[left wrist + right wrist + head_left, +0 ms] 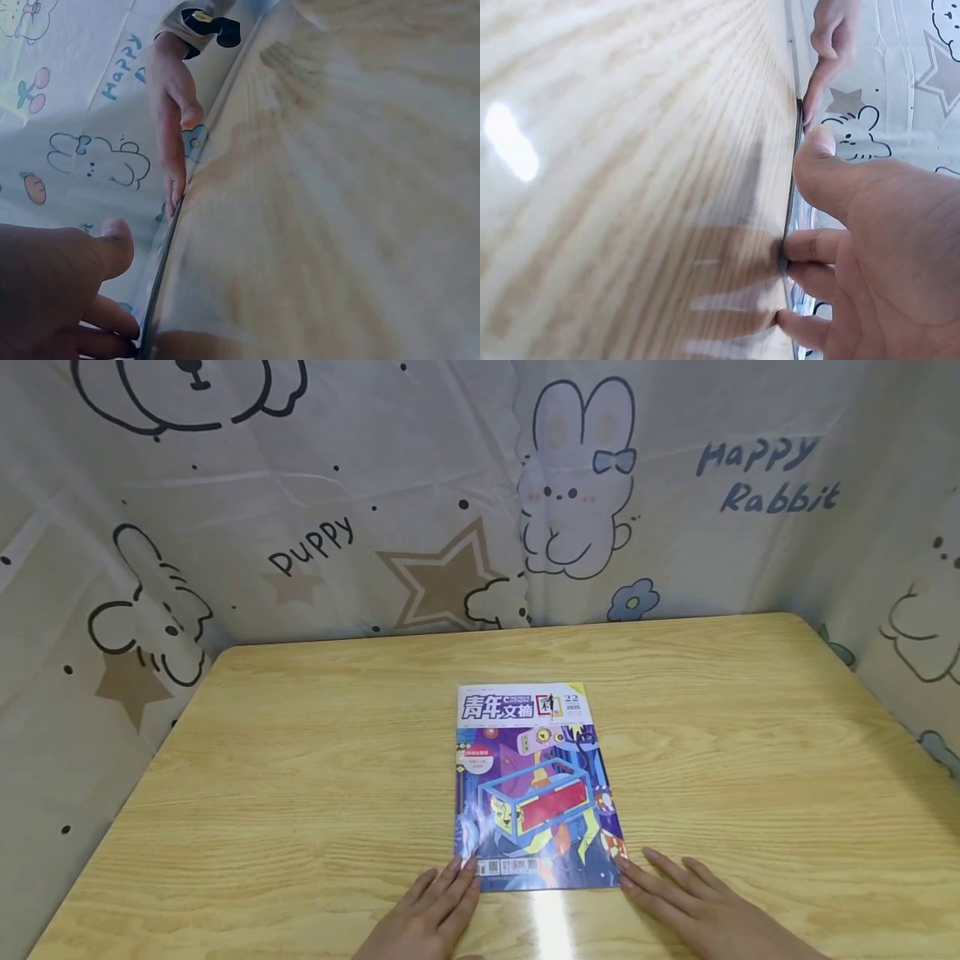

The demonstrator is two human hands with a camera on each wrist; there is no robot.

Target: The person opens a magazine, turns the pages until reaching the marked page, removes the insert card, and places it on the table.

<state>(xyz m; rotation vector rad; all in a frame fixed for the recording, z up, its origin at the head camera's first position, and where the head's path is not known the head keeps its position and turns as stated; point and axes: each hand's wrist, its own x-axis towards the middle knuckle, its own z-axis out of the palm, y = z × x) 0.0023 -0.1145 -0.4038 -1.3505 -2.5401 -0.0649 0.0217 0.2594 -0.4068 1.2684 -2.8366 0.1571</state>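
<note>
On the table point(300, 768), mid-width: a magazine point(536, 802) is being shown lying flat, cover up, nr the front, its title end being turned away from the person.
Cover: a white strip w/ purple Chinese lettering, "22" & "2025" is being displayed up top; beneath, a purple-blue pic w/ a blue-framed box & red panel is being shown.
Lower-L corner: being touched by fingertips of the L hand point(429, 914); fingers are being held approx. straight, nothing is being gripped.
Lower-R corner: being touched by fingertips of the R hand point(701, 906); fingers are being held straight, a bit spread, nothing being gripped here either.
R wrist: a dark strap point(201, 24) is being worn below a light sleeve point(178, 15), as seen from the L wrist view.
Glare: a bright streak point(551, 927) is being reflected off the table just below the magazine.
Backdrop: a pale cloth point(420, 452) is being hung behind the table, printed w/ a rabbit, stars, "Puppy" & "Happy Rabbit".
</note>
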